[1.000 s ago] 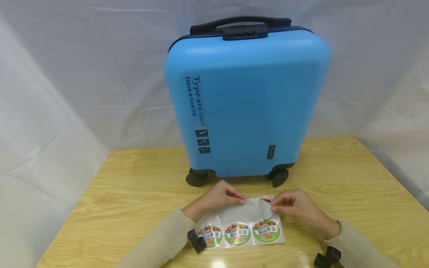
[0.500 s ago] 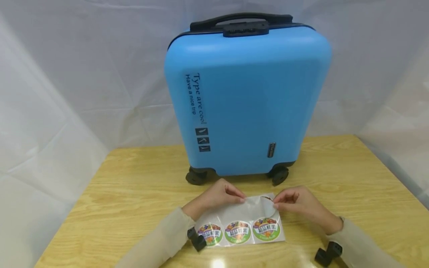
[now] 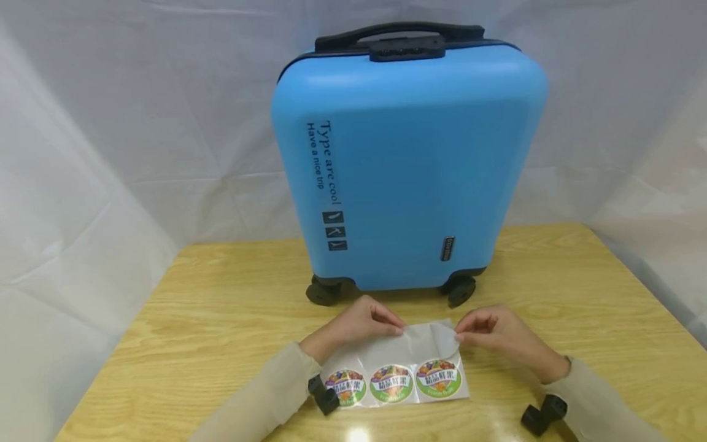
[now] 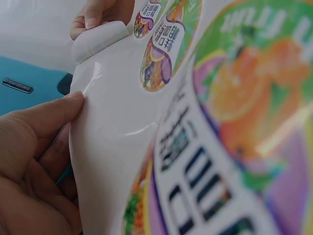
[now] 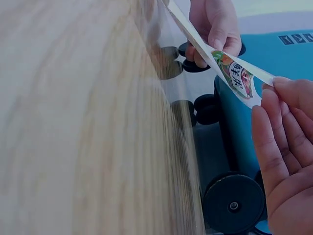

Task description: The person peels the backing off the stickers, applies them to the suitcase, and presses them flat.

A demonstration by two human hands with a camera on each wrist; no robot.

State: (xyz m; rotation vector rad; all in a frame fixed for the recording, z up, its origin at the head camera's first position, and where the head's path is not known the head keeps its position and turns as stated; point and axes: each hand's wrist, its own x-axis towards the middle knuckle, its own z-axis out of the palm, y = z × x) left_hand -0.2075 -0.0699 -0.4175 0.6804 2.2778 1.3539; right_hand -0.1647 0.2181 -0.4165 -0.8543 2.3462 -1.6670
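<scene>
Three round multicoloured fruit labels [image 3: 391, 383] along near edge of glossy white rectangular sheet [image 3: 385, 351], in front of light-blue hard-shell suitcase [image 3: 409, 172] upright on yellow wood-grain bench [image 3: 232, 294]. Left hand [image 3: 361, 322] pinches sheet's far edge; right hand [image 3: 494, 334] pinches curled-back white flap [image 3: 444, 341] at far right corner.

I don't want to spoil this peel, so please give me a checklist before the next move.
1. Left hand holding the sheet: ok, pinching its far edge.
2. Right hand holding the sticker: ok, pinching its edge.
3. Sticker fully off the sheet: not ok, partly lifted but joined to it.
4. Sticker's sticky side clean: cannot tell, too little detail.
5. Suitcase upright: ok, standing on its wheels.
</scene>
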